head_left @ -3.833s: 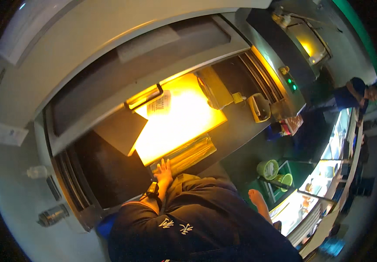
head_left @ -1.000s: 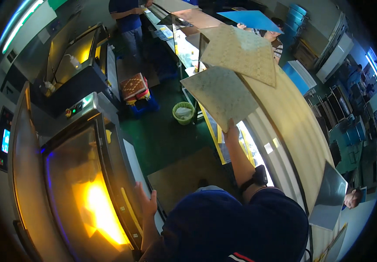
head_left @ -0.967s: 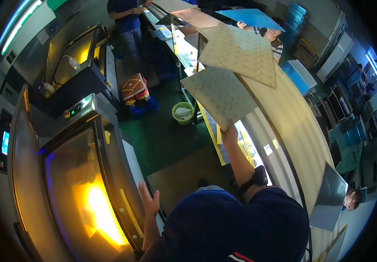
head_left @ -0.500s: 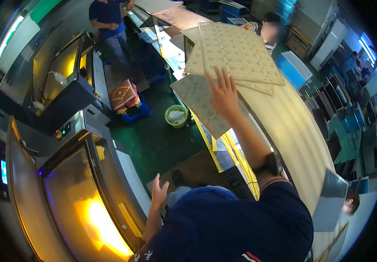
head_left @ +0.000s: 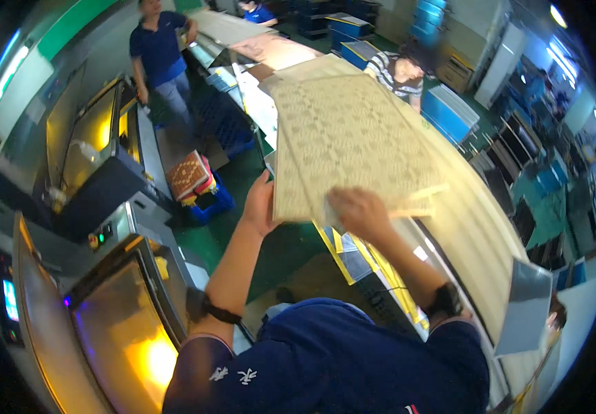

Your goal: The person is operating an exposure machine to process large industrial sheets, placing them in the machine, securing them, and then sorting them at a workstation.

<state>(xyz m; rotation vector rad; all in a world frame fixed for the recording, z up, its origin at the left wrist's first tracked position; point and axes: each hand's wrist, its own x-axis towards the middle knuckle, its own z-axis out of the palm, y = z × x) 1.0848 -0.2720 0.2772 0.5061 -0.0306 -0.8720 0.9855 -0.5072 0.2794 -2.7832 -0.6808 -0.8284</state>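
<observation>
A large beige panel with a dense repeating pattern (head_left: 353, 131) lies tilted over the bench, its near-left corner reaching past the edge. My left hand (head_left: 260, 205) grips that left edge, the thumb upright beside it and the other fingers partly hidden. Over the near edge of the panel is my right hand (head_left: 358, 212), smeared by motion; its fingers look bent, but their grip is unclear. At the panel's right corner, the edge of another pale sheet (head_left: 415, 205) shows from underneath.
The long pale bench (head_left: 474, 228) curves along my right, with a grey sheet (head_left: 524, 303) near its end. A lit machine with an open lid (head_left: 129, 324) stands to my left. Beyond are a blue crate (head_left: 211, 201) and a person in a striped top (head_left: 396, 74) across the bench.
My left hand has risen from beside the machine to the panel's left edge. The panel has come closer and lower, covering the darker sheet. My right hand has drawn back to the near edge.
</observation>
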